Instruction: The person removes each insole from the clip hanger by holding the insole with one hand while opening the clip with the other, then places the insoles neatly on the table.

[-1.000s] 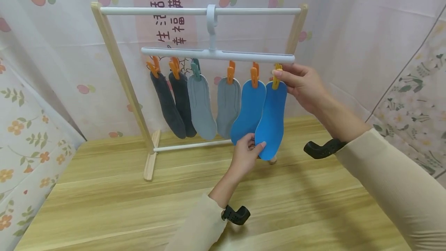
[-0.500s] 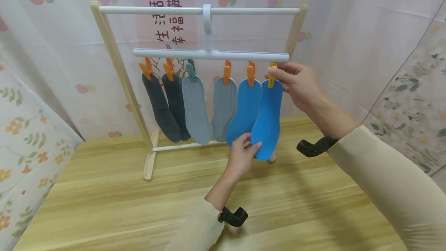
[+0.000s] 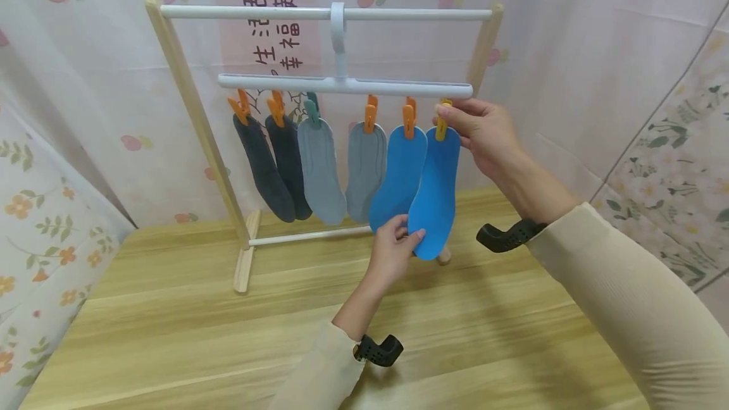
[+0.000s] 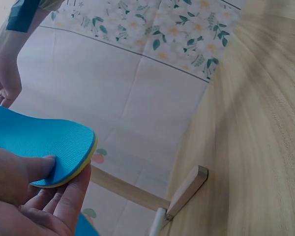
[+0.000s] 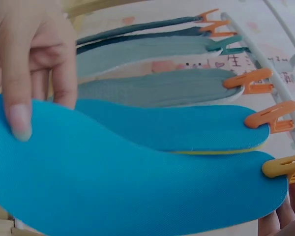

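My left hand pinches the toe end of the rightmost blue insole, thumb on its face and fingers behind. A yellow clothespin is clamped on that insole's upper end, just below the white hanger. My right hand pinches this clothespin between thumb and fingers. A second blue insole hangs beside it from an orange clothespin. In the left wrist view, the blue insole shows a yellow underside edge.
Two grey insoles and two dark insoles hang further left on orange and green clothespins. The hanger hooks over the top bar of a wooden stand. The stand rests on a wood-grain table before patterned curtains.
The hanger has shifted slightly left with its insoles and clothespins, and the hanging insoles have swung a little. Both hands keep their hold on the blue insole and yellow clothespin.
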`<action>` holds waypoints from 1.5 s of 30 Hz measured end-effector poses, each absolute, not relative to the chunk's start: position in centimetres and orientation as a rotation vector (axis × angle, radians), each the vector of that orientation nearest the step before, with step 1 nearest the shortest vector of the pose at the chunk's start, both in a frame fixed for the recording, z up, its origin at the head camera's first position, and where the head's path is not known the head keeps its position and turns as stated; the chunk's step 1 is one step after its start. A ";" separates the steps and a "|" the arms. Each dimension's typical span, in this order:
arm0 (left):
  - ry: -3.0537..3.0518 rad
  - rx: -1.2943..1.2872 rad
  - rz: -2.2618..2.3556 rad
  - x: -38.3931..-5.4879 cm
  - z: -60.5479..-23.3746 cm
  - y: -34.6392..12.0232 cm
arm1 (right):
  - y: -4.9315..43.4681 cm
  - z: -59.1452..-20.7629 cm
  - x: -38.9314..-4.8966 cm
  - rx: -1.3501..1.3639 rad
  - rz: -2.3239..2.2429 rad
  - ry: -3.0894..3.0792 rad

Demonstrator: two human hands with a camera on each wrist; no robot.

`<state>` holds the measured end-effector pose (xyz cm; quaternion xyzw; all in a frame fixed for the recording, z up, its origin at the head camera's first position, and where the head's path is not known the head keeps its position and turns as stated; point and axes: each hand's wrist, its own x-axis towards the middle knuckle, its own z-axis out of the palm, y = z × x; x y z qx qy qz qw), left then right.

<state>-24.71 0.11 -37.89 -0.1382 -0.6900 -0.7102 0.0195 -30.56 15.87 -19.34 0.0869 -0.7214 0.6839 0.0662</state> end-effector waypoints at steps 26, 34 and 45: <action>-2.234 -0.436 -2.111 -23.1 -37.9 -1.3 | 15.1 -18.8 -30.8 0.178 2.142 -2.020; -2.288 -0.411 -2.071 -22.6 -39.0 -1.2 | 15.3 -18.6 -31.0 0.177 2.185 -2.012; -2.339 -0.309 -2.093 -22.6 -40.7 -0.7 | 15.2 -18.9 -31.3 0.137 2.198 -2.021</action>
